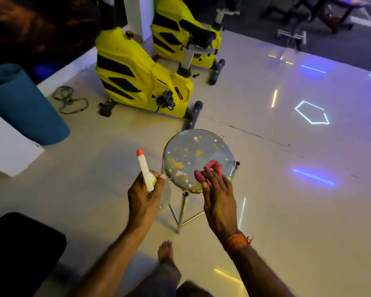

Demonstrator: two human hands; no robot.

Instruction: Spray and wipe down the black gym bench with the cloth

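Black padded gym bench (24,249) sits low-left, nearer our left hand (145,196).
It grips white orange-tipped spray bottle (146,170); right hand (219,200) covers crumpled pink cloth (210,168) on round metal stool (212,146), pinch unclear.

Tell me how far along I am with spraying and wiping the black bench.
Done: nothing shows on the black bench yet. In hand: the left hand grips the spray bottle, and the right hand pinches the pink cloth on the stained round stool. Left: the bench sits at the lower left, away from both hands, so spraying and wiping both remain.
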